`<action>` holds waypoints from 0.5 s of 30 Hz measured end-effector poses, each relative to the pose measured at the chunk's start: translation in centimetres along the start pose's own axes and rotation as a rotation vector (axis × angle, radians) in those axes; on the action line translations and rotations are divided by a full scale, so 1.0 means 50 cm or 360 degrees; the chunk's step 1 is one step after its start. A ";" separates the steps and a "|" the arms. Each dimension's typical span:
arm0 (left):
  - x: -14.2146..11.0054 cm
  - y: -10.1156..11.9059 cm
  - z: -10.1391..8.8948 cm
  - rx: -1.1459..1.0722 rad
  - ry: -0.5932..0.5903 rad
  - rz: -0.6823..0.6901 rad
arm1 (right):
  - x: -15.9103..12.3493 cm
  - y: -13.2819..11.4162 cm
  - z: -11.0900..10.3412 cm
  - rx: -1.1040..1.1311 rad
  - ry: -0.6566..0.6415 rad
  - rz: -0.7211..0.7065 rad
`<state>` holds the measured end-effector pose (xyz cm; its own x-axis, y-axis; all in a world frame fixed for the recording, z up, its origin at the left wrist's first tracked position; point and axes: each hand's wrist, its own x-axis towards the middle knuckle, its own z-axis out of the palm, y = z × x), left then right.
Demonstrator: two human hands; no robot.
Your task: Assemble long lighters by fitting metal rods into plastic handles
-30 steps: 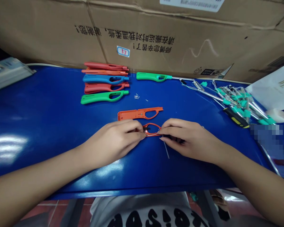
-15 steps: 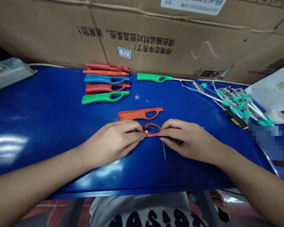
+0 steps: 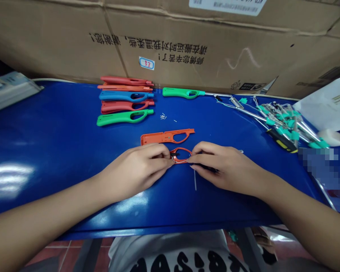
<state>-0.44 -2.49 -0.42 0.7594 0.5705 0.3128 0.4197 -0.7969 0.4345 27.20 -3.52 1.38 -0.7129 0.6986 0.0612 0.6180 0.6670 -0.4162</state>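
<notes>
My left hand point(image 3: 138, 169) and my right hand point(image 3: 219, 164) rest on the blue table point(image 3: 45, 143), both pinching an orange lighter shell half point(image 3: 181, 155) that lies between them; only its trigger loop shows. A thin pale rod point(image 3: 195, 180) sticks out toward me from under my right fingertips. Just beyond lies a second orange shell half point(image 3: 167, 136), inner side up and untouched.
A stack of red, orange, blue and green lighter handles point(image 3: 124, 100) lies at the back, a green assembled lighter point(image 3: 184, 92) to its right. Several metal tubes with teal fittings point(image 3: 283, 121) and a screwdriver point(image 3: 282, 140) lie right. Small pins point(image 3: 163, 116) lie mid-table. Cardboard boxes point(image 3: 187, 41) stand behind.
Both hands stay pinched on the orange shell half. The pale rod under my right hand has swung slightly, from slanted to nearly straight toward me.
</notes>
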 end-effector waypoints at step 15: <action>0.010 -0.007 -0.043 0.0240 0.0116 0.0044 | 0.000 0.004 -0.013 -0.0135 -0.0001 0.0006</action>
<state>-1.24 -1.50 1.41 0.7359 0.5562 0.3860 0.4729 -0.8303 0.2949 27.56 -3.20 1.89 -0.7108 0.7009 0.0591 0.6464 0.6841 -0.3381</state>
